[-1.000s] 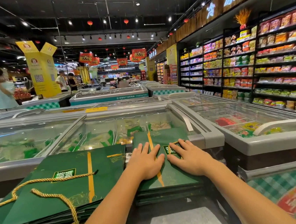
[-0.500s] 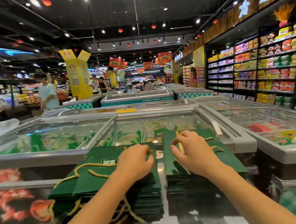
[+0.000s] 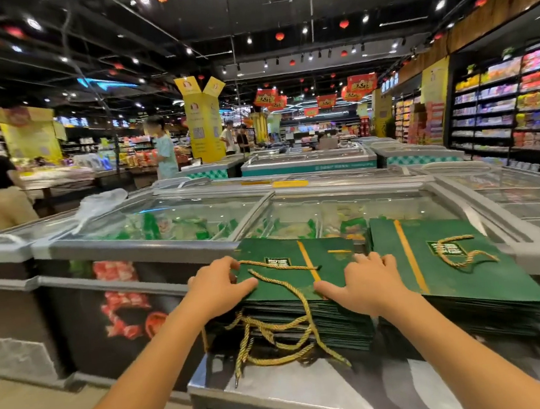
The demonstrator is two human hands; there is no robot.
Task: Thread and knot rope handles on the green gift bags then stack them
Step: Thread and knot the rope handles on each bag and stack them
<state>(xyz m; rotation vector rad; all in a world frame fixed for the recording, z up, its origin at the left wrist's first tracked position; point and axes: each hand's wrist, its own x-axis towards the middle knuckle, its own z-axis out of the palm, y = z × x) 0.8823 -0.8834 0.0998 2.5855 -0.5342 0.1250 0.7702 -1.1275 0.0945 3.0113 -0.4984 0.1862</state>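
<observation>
Two piles of flat green gift bags sit side by side on a steel counter (image 3: 281,389) in front of the glass-top freezers (image 3: 164,222). The left hand (image 3: 217,286) and right hand (image 3: 370,282) grip opposite edges of the left stack (image 3: 271,294), fingers curled over the sides and thumbs flat on top. Gold rope handles (image 3: 278,265) trail off its front. The right stack (image 3: 453,285) is untouched, with a rope loop (image 3: 468,263) lying on top.

Rope tangle (image 3: 280,359) over bare counter (image 3: 299,397)
</observation>
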